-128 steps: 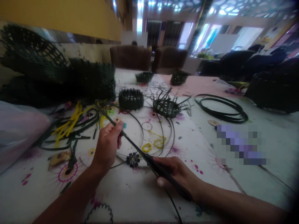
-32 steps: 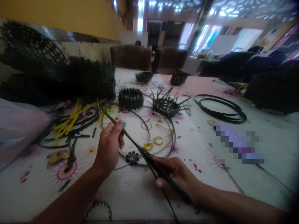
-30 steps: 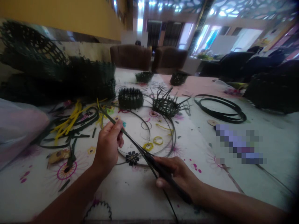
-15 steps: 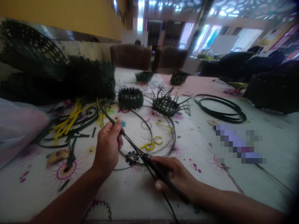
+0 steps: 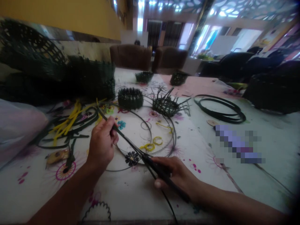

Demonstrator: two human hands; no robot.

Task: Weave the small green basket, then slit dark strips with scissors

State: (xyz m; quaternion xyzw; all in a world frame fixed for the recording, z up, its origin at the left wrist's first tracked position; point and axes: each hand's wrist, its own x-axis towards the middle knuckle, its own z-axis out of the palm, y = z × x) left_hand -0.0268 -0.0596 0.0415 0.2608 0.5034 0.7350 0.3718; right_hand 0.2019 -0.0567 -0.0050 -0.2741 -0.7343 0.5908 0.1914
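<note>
My left hand [image 5: 102,143] is closed, pinching a thin dark green strip [image 5: 125,137] between thumb and fingers. From there the strip slants down to the right, showing as two close strands. My right hand [image 5: 178,176] is wrapped round what look like black scissors [image 5: 167,181], their tip against the strip. Part of them is hidden by the fingers. A narrow strip end [image 5: 169,204] hangs out below this hand. Behind both hands, large loops of thin strip [image 5: 174,140] lie on the flowered table cover [image 5: 136,193].
Small woven baskets [image 5: 130,98] and an unfinished one with loose ends [image 5: 166,105] stand beyond the hands. Large dark baskets [image 5: 91,76] fill the left. Yellow strips [image 5: 70,120] and dark scraps lie left; a strip coil [image 5: 220,109] and a pixelated purple object [image 5: 234,142] lie right.
My left hand has moved a little left and down along with the strip, away from the right hand. The right hand and its tool have hardly moved.
</note>
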